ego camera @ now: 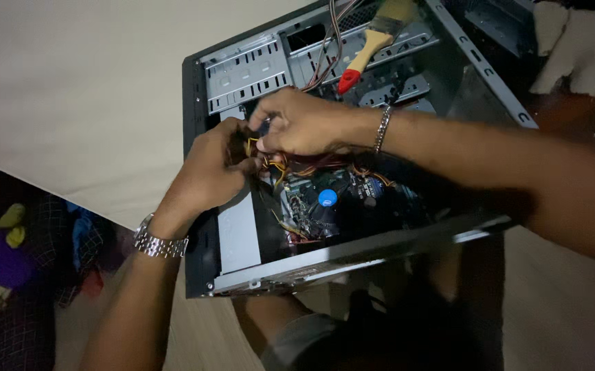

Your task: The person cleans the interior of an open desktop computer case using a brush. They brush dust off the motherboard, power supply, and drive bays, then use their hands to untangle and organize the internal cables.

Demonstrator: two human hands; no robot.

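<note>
Pale surface [71, 89] carrying an open computer case [204, 227]

The beige surface runs from the upper left down under the dark case, which lies on its side near the edge. A white cloth [572, 41] lies at the upper right, beside the case.

Pale beige sheet [71, 89] covering surface at upper left. Dim light falling unevenly. Dark clutter, perhaps toys or clothes [9, 254], lying at lower left. White cloth [575, 41] sitting at upper right.

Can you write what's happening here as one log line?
left hand: gripping wires | right hand: pinching wires | computer case: open | paintbrush: lying inside
</note>
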